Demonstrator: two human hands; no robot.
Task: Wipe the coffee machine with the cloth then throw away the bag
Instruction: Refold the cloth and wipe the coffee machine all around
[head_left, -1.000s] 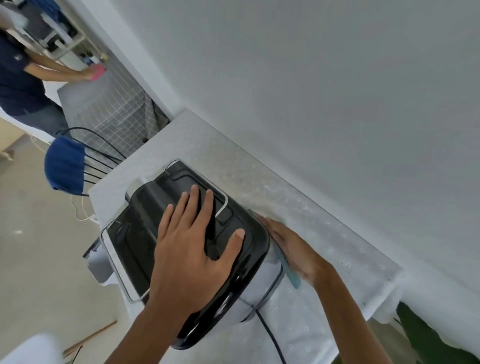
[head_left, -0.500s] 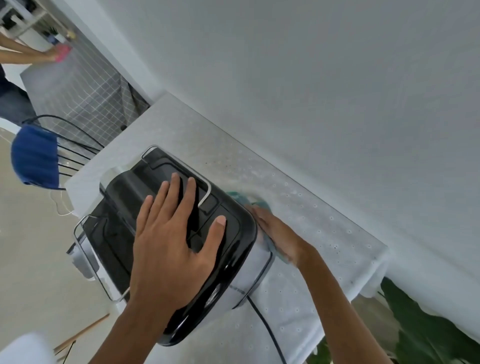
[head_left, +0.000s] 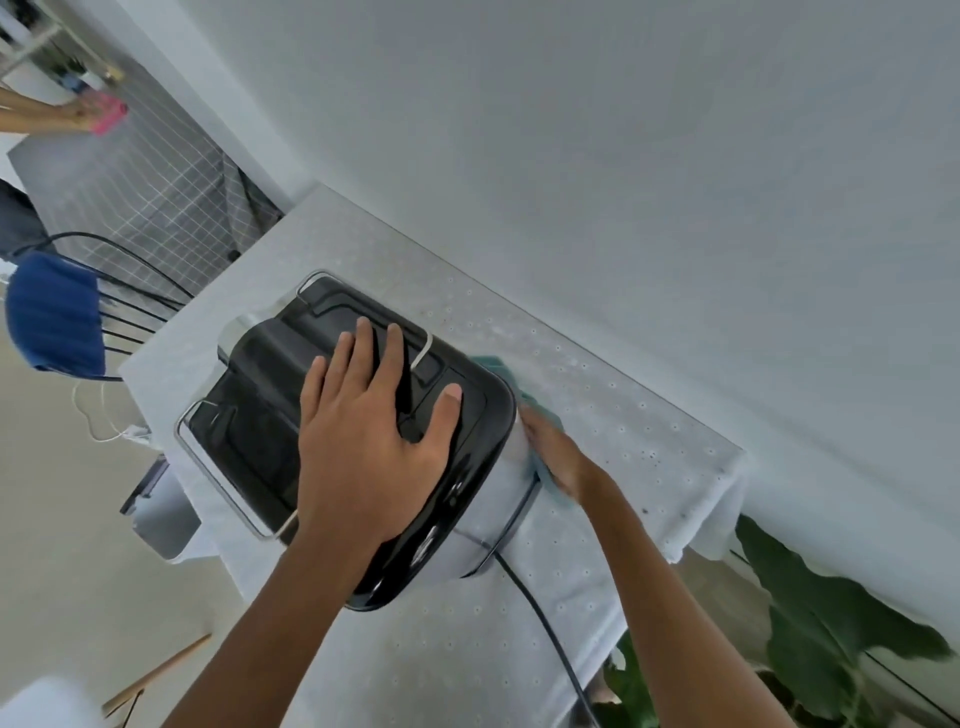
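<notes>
Bench (head_left: 649, 467): narrow, set against a plain white wall (head_left: 623, 156), covered by a white eyelet-patterned cloth cover that hangs over the near edge. Floor is pale; one chair (head_left: 57, 317) with a blue seat back stands off the bench's far end, and a green leafy plant (head_left: 831, 623) sits below the near end. One coffee machine (head_left: 363, 431), glossy black top with silver sides, stands on the bench; one black cord (head_left: 545, 623) trails from its rear side. Left hand (head_left: 369, 447): flat, fingers spread, pressing on the machine's top, grasping nothing. Right hand (head_left: 558, 457): presses one teal cloth (head_left: 524, 395) against the machine's wall-facing side; grip partly hidden. One other person's hand (head_left: 78, 111) with a pink cloth is in view far left, at a second table (head_left: 130, 182).
</notes>
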